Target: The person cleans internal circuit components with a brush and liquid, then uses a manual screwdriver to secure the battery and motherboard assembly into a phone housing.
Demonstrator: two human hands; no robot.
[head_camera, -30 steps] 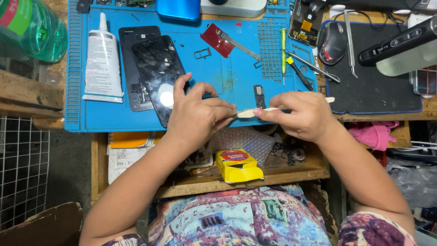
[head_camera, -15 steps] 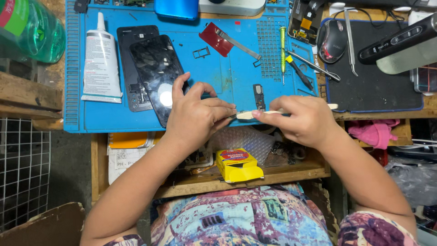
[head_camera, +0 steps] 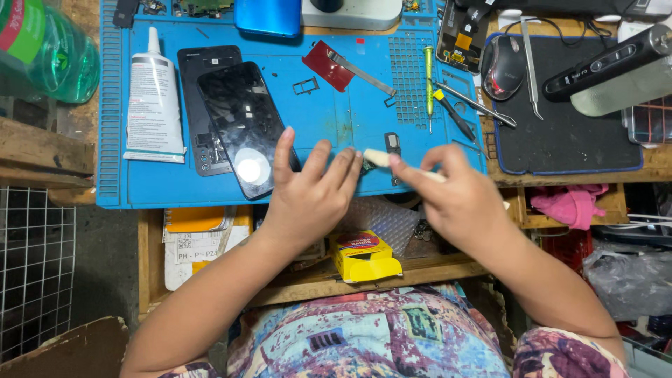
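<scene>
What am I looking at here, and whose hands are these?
No machine: a person wears a camera on the head, looking down at their own hands over a blue work mat. The left hand rests fingers spread at the mat's front edge, beside a dark phone screen. The right hand pinches a pale stick-like tool, its tip by the left fingertips. Also there: a white glue tube, screwdrivers, a computer mouse and a yellow box on the shelf below.
</scene>
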